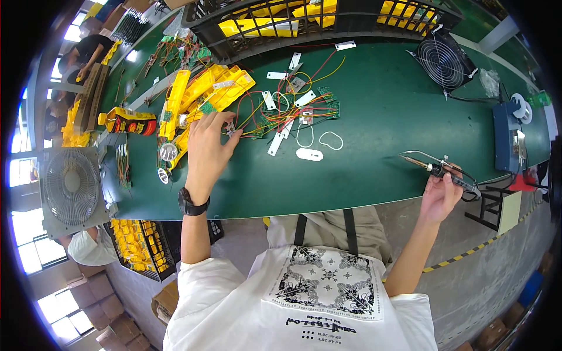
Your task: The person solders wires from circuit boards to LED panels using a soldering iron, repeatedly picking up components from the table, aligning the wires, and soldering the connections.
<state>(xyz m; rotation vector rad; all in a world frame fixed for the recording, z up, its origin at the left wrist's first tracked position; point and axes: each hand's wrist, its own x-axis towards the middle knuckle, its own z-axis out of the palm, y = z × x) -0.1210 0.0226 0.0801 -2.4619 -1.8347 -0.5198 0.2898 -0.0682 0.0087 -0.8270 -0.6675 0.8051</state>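
My left hand (207, 143) reaches over the bench's left side. Its thumb and index finger close around a small metal part with wires (230, 127), partly hidden by the fingers. Yellow plastic housings (202, 88) lie just beyond this hand, with a green circuit board (207, 107) at its fingertips. In my right hand (443, 196) is a soldering iron (436, 169) with a thin curved metal tube along it; its tip points left above the bench. Between the hands lies a tangle of circuit boards, red and yellow wires (263, 120) and white strips (280, 138).
A black crate (328, 29) of yellow parts stands at the far edge, with a black fan (442, 63) to its right. The blue soldering unit (507, 137) and solder reel (521, 109) are far right. A yellow-labelled bottle (132, 121), round reflectors (168, 152) and white loops (331, 140) also lie about.
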